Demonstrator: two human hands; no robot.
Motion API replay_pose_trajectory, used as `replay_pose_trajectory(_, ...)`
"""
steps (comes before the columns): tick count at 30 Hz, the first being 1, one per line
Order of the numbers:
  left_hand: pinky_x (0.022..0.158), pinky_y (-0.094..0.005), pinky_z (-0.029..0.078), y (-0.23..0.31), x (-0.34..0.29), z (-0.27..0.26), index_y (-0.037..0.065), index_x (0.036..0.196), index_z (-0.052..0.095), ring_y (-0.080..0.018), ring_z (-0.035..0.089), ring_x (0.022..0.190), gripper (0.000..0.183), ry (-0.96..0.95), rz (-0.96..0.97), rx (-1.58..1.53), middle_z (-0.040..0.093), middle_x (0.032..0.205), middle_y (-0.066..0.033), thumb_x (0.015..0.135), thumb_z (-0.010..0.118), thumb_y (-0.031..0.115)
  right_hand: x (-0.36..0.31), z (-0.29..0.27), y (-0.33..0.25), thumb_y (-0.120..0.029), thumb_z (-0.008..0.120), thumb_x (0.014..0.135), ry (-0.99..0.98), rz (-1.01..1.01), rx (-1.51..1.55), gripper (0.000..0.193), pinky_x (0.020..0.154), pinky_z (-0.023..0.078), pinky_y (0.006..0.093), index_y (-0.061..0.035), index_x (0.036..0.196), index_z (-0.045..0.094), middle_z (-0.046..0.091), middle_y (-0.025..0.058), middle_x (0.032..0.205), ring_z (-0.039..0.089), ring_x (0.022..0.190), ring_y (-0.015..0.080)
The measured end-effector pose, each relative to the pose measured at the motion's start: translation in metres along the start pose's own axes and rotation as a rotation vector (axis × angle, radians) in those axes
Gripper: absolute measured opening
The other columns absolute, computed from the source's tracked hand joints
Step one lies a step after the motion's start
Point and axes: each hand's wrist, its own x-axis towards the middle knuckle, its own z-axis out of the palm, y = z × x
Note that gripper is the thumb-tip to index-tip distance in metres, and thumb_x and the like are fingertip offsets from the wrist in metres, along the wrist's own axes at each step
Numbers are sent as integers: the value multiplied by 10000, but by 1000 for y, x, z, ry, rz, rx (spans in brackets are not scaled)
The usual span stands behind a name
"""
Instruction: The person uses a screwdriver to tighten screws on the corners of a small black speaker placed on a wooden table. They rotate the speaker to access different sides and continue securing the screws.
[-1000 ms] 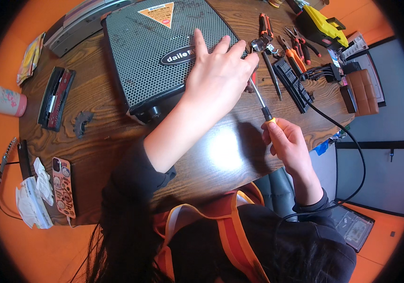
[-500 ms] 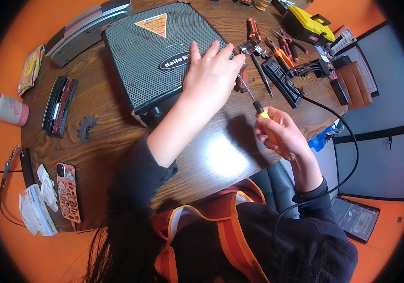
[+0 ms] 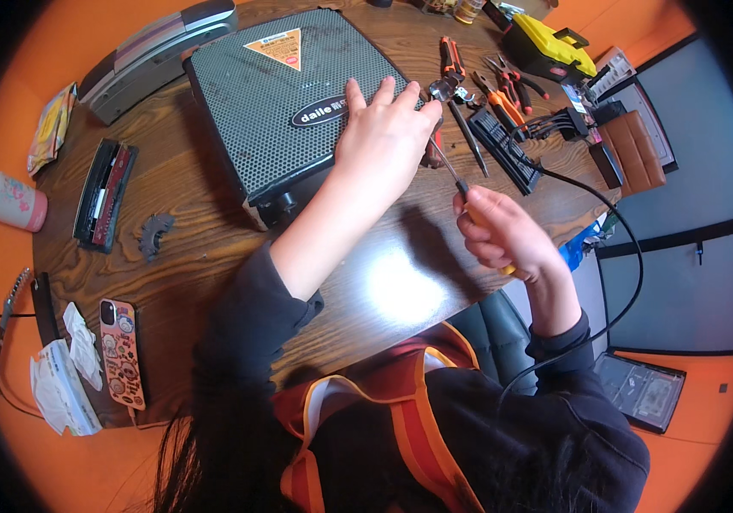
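A black speaker box with a metal mesh grille lies on the wooden table. My left hand rests on the grille near its right edge, fingers spread. My right hand is closed round the yellow and black handle of a screwdriver. Its shaft slants up and left toward the speaker's right side, where the tip is hidden near my left hand. A red-handled tool lies partly hidden beside the speaker there.
Right of the speaker lie orange-handled pliers, a black bit set and a yellow toolbox. A black cable loops past my right arm. At left are a pencil case, a phone and a tissue pack.
My right hand has shifted its grip up the screwdriver, its fingers now covering most of the handle near the shaft. My left hand stays on the speaker. The view has shifted slightly.
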Motion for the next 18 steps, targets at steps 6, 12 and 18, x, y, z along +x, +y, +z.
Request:
replay_pose_trajectory(6, 993, -573, 321, 2, 1, 1, 145, 1198, 543, -301, 468, 1204, 448, 31, 12, 49, 515, 1275, -108, 775, 661, 236, 11, -21, 8, -323, 348, 989, -405, 128, 721, 304, 281, 242, 139, -43, 1022, 462, 408, 26, 636, 315, 411, 30)
replay_pose_trajectory(12, 999, -555, 329, 2, 1, -1, 159, 1209, 536, -290, 467, 1209, 459, 11, 16, 47, 514, 1279, -105, 778, 662, 253, 11, -13, 24, -157, 488, 908, -29, -67, 448, 220, 388, 388, 156, -31, 1080, 437, 497, 72, 731, 504, 572, 102)
replay_pose_trajectory(18, 1009, -548, 323, 1, 0, -3, 170, 1224, 532, -291, 457, 1220, 467, -2, 24, 49, 504, 1291, -107, 786, 660, 269, 10, -4, 26, -107, 548, 894, 169, -275, -98, 172, 531, 464, 201, -17, 989, 436, 606, 88, 833, 629, 713, 153)
